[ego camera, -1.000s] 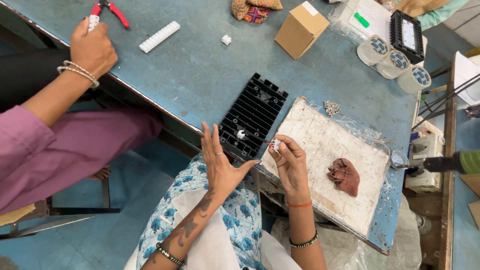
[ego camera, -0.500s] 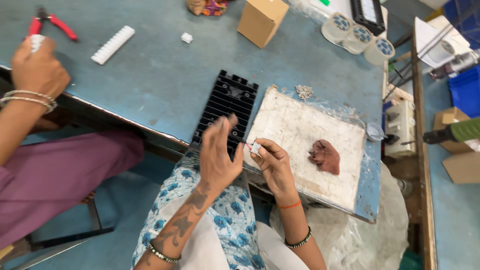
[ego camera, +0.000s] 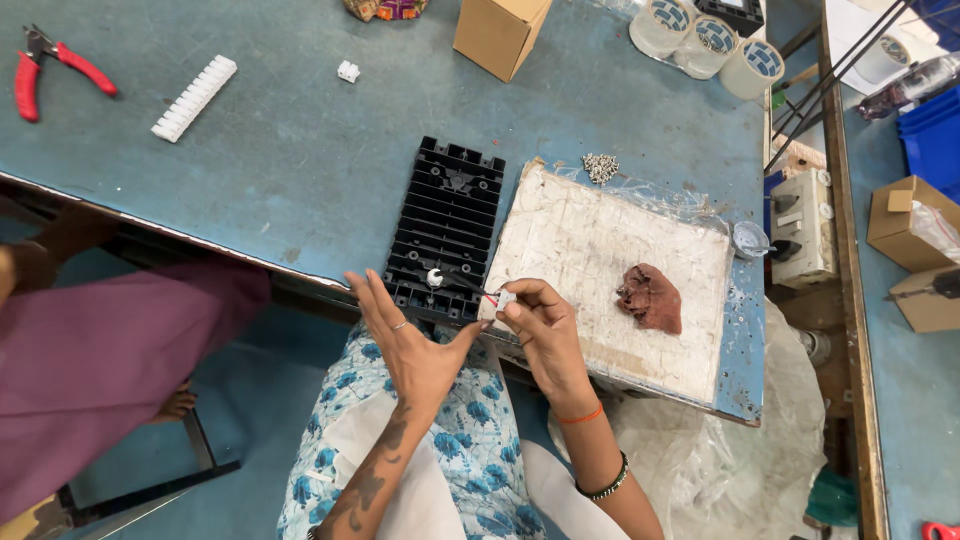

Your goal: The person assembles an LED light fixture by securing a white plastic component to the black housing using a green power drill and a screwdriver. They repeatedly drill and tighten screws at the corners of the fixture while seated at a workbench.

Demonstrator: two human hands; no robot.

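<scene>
Fingers of the right hand (ego camera: 538, 322) pinch a small white connector (ego camera: 505, 298) with short red and black wires (ego camera: 468, 286) running from it toward the black finned housing (ego camera: 446, 228), which lies flat at the near edge of the blue table (ego camera: 300, 130). The wires reach a small white round part (ego camera: 434, 277) sitting on the housing's near end. The left hand (ego camera: 410, 340) is spread wide open, palm toward the right hand, holding nothing, its fingertips just beside the housing's near edge. Right of the housing lies a white board (ego camera: 600, 250) with a brown rag (ego camera: 650, 297) on it, and a small heap of screws (ego camera: 600, 167) sits just beyond the board's far corner. Farther off on the table are a white terminal strip (ego camera: 194, 97), red-handled pliers (ego camera: 55, 70), a cardboard box (ego camera: 498, 33) and three rolls of tape (ego camera: 706, 38). A person in a purple garment (ego camera: 100, 370) sits at the left.
</scene>
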